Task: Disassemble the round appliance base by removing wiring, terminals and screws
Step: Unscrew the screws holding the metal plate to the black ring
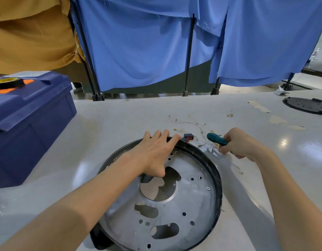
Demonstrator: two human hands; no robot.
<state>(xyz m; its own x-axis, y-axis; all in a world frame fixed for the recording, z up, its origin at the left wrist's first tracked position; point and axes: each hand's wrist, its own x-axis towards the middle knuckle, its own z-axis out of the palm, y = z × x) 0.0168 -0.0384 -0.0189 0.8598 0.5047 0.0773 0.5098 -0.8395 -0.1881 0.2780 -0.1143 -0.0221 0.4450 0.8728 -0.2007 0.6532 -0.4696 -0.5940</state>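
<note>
The left hand (pixel 154 153) curls over the far rim of the round base (pixel 174 205), flat on the desk (pixel 111 127); it should brace firmly. 1 screw (pixel 208 188) shows; the right hand (pixel 241 144), fingers closed round the screwdriver (pixel 216 139), should seat the tip squarely.

The left hand (pixel 156 153) grips the far rim of the round base (pixel 192 205) while the right hand (pixel 241 144) holds a green-handled screwdriver (pixel 216 139).

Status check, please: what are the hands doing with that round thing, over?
Left hand grips round base at far rim. Right hand holds screwdriver beside it. One screw showing in plate. Loose wires, switch on table beyond rim.
</note>
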